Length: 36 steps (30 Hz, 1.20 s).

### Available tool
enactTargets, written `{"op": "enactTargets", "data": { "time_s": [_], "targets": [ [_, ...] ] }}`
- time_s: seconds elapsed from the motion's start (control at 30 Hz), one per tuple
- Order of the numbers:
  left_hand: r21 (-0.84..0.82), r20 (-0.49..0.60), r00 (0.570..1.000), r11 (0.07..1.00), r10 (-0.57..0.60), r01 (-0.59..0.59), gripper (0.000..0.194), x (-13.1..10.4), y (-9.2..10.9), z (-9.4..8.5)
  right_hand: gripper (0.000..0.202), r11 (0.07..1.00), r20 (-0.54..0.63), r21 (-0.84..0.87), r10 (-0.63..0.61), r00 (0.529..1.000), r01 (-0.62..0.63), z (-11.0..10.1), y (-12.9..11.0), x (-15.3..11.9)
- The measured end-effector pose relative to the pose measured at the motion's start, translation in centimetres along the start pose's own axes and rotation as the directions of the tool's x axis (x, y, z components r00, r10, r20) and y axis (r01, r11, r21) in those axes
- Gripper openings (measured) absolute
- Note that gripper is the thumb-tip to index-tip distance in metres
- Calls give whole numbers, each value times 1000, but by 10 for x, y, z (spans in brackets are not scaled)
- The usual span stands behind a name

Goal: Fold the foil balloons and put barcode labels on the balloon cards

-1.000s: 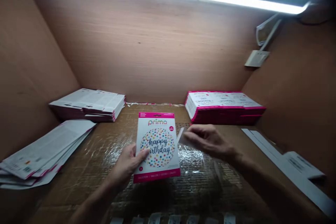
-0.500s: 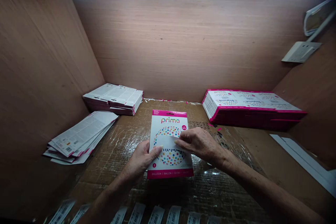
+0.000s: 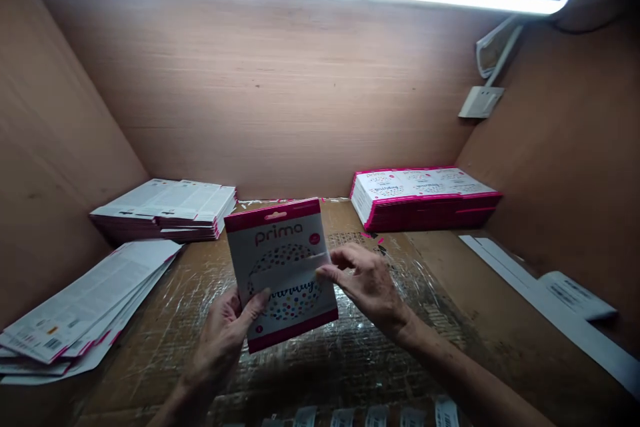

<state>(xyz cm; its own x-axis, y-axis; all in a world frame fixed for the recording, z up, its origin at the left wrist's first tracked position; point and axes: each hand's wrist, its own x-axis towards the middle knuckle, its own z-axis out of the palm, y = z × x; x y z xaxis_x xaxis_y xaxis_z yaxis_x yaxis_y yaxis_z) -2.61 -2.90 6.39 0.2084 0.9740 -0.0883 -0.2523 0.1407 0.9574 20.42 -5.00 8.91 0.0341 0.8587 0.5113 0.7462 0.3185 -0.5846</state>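
Observation:
A balloon packet (image 3: 287, 240), white with magenta bands, a dotted balloon picture and the word "prima", is held up off the work surface and tilted. My left hand (image 3: 227, 323) grips its lower left edge, thumb across the front. A plain white strip (image 3: 287, 272) lies across the middle of the picture and covers part of the lettering. At the packet's right edge, my right hand (image 3: 367, 283) pinches the right end of this strip between thumb and fingers. Whether the strip is stuck down all along cannot be seen.
Flat packets fan out at left (image 3: 95, 307), below a packet stack (image 3: 170, 203). Another packet stack (image 3: 425, 193) stands at back right. Several barcode labels (image 3: 343, 417) line the front edge. White strips (image 3: 540, 300) and a label roll (image 3: 575, 295) lie right. Wooden walls (image 3: 300, 100) enclose the taped cardboard (image 3: 195, 320).
My view has swung to the right. The packet has gone from nearly upright to tilted, its top leaning left, and its front looks darker. Both hands keep their holds.

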Motion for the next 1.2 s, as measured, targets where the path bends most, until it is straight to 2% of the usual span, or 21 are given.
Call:
{"op": "enactTargets", "data": {
  "time_s": [0.1,0.2,0.27,0.37,0.43,0.5,0.6,0.67,0.73,0.83,0.9,0.97,1.03,1.1,1.17,1.2],
  "targets": [
    [84,24,999,996,32,-34,45,2,1,-2,25,940,130,313,101,986,-138,-3,4,1],
    [167,18,999,985,37,-39,42,0,0,-1,30,757,319,558,182,930,-340,1,9,2],
    [183,23,999,982,34,-38,43,-3,-1,5,31,638,409,642,185,894,-426,4,11,0],
    [168,72,997,985,19,-31,44,-9,0,17,29,535,439,714,162,884,-452,6,8,-4],
    [145,98,995,989,10,-25,42,-13,3,23,26,513,422,740,149,894,-435,2,6,-7],
    [68,169,985,998,-19,7,47,-17,7,26,21,504,390,761,146,909,-408,-6,4,-10],
    [-136,332,939,980,-92,144,68,-23,11,25,21,447,348,818,113,931,-361,-17,4,-13],
    [-251,364,926,947,-101,202,73,-25,12,25,23,409,361,839,73,930,-358,-18,5,-15],
    [-327,300,951,929,-73,175,63,-23,11,25,24,404,411,824,58,910,-398,-15,6,-17],
    [-369,91,994,925,-60,90,37,-14,11,27,29,411,451,792,105,886,-452,-6,7,-19],
    [-356,-25,997,932,-79,65,28,-8,10,27,34,401,454,783,157,877,-476,0,7,-19],
    [-317,-97,994,948,-47,14,29,-6,9,27,37,378,457,775,217,862,-506,5,7,-19],
    [-256,-112,993,965,28,-56,33,-9,8,25,38,370,452,766,273,849,-526,9,9,-19],
    [-241,-34,997,968,62,-69,48,-13,9,23,38,378,434,760,310,846,-529,12,11,-19],
    [-282,80,997,960,22,2,66,-14,12,20,38,393,420,755,324,848,-525,14,14,-19],
    [-298,99,995,954,-12,41,68,-13,14,19,38,397,418,754,324,848,-523,15,14,-19]
  ]
}}
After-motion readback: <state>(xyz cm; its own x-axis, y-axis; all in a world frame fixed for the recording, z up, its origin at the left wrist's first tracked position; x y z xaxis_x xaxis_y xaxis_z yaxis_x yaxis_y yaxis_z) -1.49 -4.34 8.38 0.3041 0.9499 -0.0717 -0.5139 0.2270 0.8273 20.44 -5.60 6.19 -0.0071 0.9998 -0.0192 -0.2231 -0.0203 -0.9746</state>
